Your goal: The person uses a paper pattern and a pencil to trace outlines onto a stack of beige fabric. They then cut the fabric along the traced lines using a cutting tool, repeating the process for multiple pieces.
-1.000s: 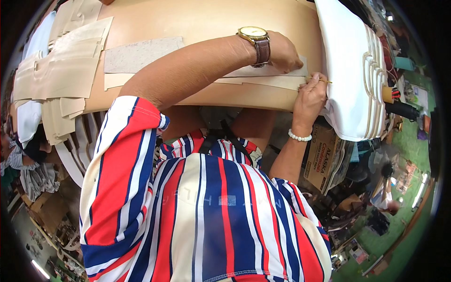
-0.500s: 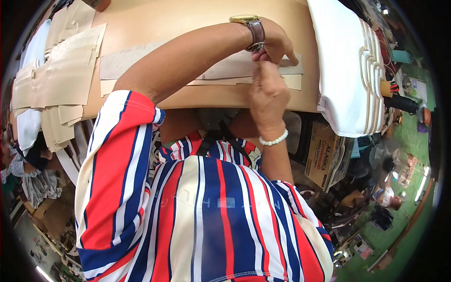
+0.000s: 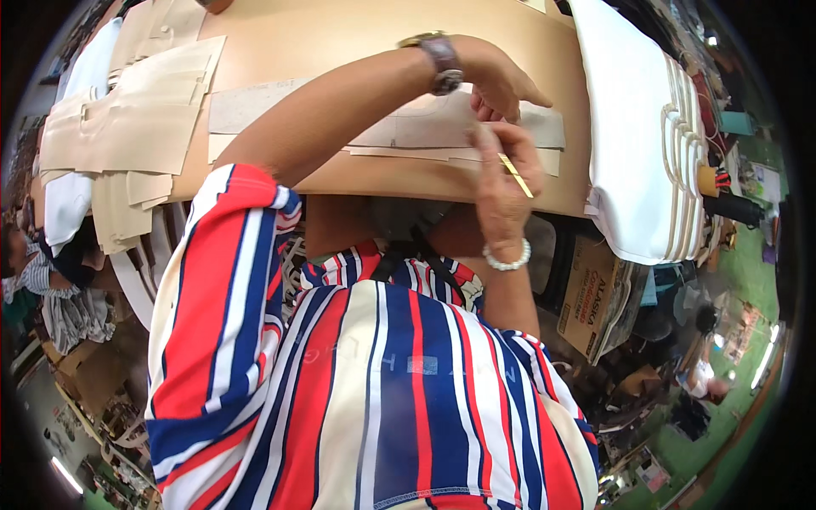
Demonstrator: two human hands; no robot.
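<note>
My left hand (image 3: 503, 81) arches over long pale strips of paper or card (image 3: 382, 127) on the tan tabletop (image 3: 357, 47), its index finger stretched to the right end of the top strip and its other fingers loosely curled underneath. My right hand (image 3: 507, 183), just below it at the table's near edge, is closed round a thin yellow pencil or similar stick (image 3: 517, 175). My left forearm, with a wristwatch, lies across the strips and hides part of them.
Stacked cream cut pieces (image 3: 119, 127) lie at the left over white material. A pile of white pieces with beige edging (image 3: 633, 136) is at the right. A cardboard box (image 3: 586, 297) stands below the table. Part of another person (image 3: 34, 263) shows at the far left.
My right hand has moved left from beside the white pile to just below my left hand, turning the yellow stick downward. My left hand has risen slightly and arched, and the wristwatch has tilted.
</note>
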